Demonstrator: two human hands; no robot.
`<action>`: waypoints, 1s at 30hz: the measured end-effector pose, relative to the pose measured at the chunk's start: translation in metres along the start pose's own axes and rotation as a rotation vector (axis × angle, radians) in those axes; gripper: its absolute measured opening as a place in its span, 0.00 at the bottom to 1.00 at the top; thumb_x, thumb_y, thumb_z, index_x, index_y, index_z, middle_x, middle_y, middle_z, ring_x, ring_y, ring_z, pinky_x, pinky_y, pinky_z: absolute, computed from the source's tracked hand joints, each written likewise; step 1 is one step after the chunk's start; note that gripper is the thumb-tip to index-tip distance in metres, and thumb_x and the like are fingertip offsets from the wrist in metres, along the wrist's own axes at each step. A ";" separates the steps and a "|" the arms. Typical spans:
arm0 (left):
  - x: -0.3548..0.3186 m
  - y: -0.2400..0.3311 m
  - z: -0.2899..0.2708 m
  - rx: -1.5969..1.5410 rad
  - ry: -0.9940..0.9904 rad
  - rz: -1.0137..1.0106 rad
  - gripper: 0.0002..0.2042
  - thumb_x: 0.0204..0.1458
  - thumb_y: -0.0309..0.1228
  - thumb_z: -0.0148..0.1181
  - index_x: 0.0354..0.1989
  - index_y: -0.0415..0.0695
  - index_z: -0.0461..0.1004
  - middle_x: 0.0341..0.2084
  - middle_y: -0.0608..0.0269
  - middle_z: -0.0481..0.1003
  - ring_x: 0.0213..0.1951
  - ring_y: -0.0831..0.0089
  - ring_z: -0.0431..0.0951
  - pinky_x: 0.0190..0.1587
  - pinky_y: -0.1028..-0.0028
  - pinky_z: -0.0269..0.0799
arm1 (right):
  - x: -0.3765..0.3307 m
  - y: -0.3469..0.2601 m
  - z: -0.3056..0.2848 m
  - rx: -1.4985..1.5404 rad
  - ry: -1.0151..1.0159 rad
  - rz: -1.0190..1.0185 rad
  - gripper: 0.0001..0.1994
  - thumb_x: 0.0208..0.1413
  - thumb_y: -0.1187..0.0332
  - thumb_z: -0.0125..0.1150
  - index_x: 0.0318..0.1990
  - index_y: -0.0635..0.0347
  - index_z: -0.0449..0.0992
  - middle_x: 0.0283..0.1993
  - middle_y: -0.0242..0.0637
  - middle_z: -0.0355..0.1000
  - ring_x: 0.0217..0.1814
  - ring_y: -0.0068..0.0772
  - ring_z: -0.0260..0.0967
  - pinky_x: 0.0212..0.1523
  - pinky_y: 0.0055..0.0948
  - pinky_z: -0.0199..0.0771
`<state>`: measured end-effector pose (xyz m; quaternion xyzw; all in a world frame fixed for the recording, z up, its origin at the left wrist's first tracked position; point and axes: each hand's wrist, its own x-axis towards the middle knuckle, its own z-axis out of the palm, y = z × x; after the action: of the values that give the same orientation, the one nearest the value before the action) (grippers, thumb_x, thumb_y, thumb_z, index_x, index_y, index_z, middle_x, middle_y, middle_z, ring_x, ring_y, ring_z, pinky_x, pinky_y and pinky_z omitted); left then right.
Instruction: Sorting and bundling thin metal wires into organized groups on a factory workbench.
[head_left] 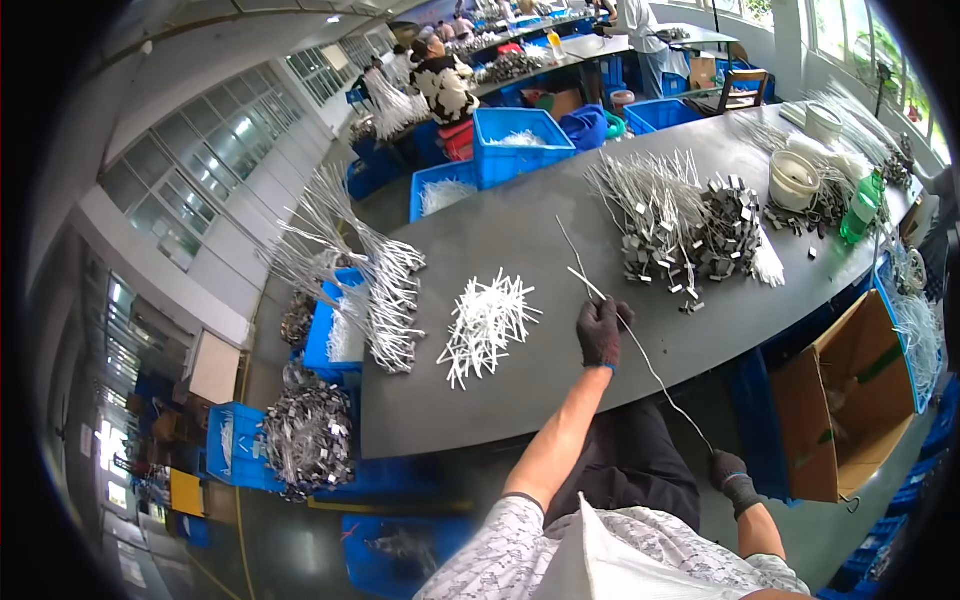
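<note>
The left hand (600, 335) has its fingers closed around a thin wire (656, 374) and a white tube (586, 283) above the worktop (540, 405); the right hand (731, 470) grips the wire's tail beyond the edge, where pulling hard could kink it.

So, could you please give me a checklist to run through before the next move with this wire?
1. Left grip closed on the wire: ok.
2. Right grip at the wire's near end: ok, off the table's edge.
3. Wire straight between both: not ok, it curves.
4. White tube at the left grip: ok, sticking out beyond it.
5. Wire threaded inside that tube: cannot tell.
6. Spare tubes on the table: ok, piled to the left.
</note>
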<state>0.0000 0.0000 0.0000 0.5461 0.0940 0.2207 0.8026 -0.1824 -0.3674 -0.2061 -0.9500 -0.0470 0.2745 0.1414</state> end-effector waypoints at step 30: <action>-0.147 -0.015 -0.019 0.512 -0.494 -0.086 0.14 0.63 0.40 0.59 0.36 0.40 0.80 0.23 0.62 0.79 0.29 0.79 0.76 0.35 0.72 0.74 | 0.024 -0.206 -0.114 1.325 0.343 -0.208 0.14 0.67 0.63 0.51 0.30 0.61 0.71 0.25 0.29 0.64 0.30 0.21 0.59 0.32 0.29 0.64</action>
<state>-0.1335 -0.0557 -0.0339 0.7620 -0.0276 0.0173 0.6468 -0.1035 -0.1942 -0.0653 -0.6840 0.0629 0.0762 0.7228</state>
